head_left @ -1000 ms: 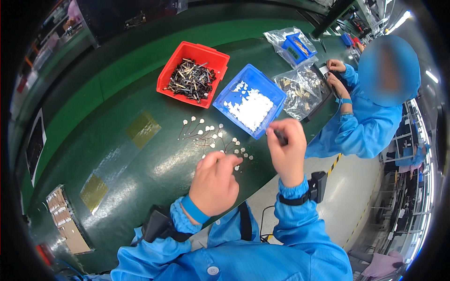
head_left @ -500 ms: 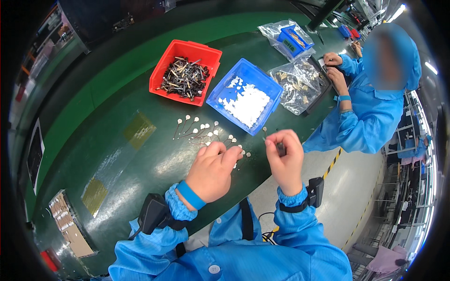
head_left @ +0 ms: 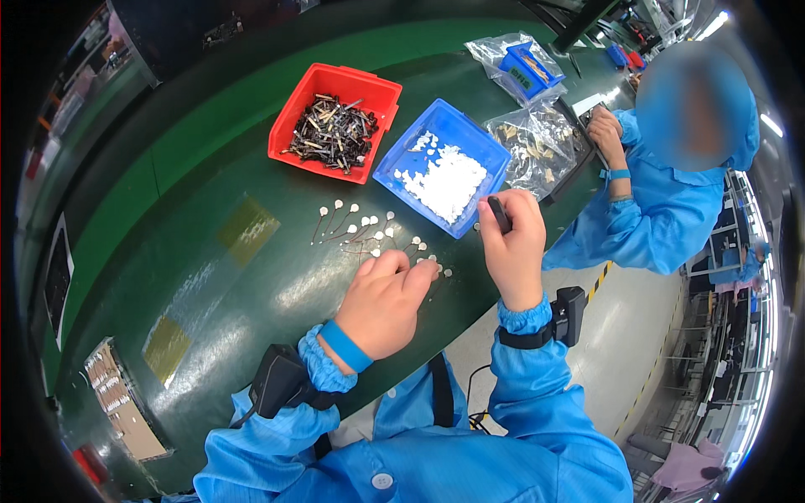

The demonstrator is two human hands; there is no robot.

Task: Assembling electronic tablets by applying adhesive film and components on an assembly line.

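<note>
My left hand (head_left: pixel 377 302) rests low over the green table, thumb and fingers drawn together; what they pinch is hidden. Just beyond its fingertips lie several small round white discs with thin dark red wires (head_left: pixel 366 221). My right hand (head_left: pixel 516 251) is raised beside the near right corner of a blue bin (head_left: pixel 402 198), its fingers wrapped around a slim black tool (head_left: pixel 500 215). The tool's working end cannot be made out. Small white pieces (head_left: pixel 449 180) are heaped inside the blue bin.
Left of the blue bin stands a red bin (head_left: pixel 281 151) of dark, slender parts. Clear plastic bags (head_left: pixel 537 155) and a small blue box (head_left: pixel 527 74) are farther right, near a co-worker (head_left: pixel 662 201). A cardboard piece (head_left: pixel 126 407) with small parts lies far left.
My right hand has moved up toward the blue bin and turned, bringing the black tool into clearer view. The left hand has barely shifted. The co-worker's hands have drawn together.
</note>
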